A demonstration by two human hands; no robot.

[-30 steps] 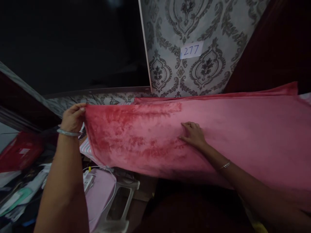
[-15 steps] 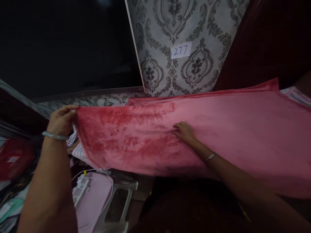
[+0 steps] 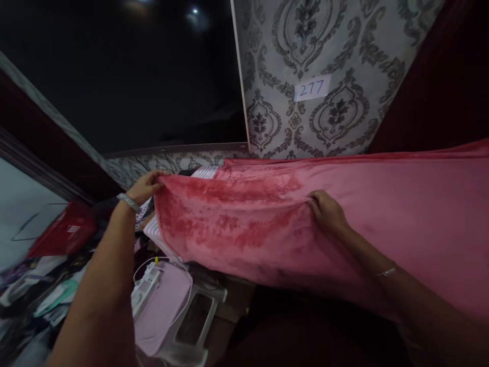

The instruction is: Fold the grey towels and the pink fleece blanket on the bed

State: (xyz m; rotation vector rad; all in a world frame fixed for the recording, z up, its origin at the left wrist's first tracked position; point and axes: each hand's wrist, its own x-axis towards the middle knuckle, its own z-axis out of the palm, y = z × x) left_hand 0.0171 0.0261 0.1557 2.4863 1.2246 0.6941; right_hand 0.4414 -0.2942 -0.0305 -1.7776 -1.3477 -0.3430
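A long pink plush blanket [image 3: 237,229] stretches across the view, with darker red patches over its left part. My left hand [image 3: 145,187] pinches its far left corner, fingers closed on the edge. Near the middle, my right hand [image 3: 326,209] is closed on a gathered fold, and the cloth between the two hands is drawn into a ridge. Toward the right, the blanket lies flat and runs out of view. What supports it is mostly hidden, though striped cloth [image 3: 206,172] shows past its left end.
A large dark screen [image 3: 153,76] is on the patterned wall, beside a paper label reading 277 [image 3: 312,88]. Below left are a white power strip [image 3: 147,288] with its cord on a pink-topped stool [image 3: 168,311], a red bag [image 3: 66,232] and piled clothes [image 3: 46,290].
My right hand has gone from lying open on the blanket to gripping a fold and lifting it. My left hand keeps the corner. The view has shifted to the left.
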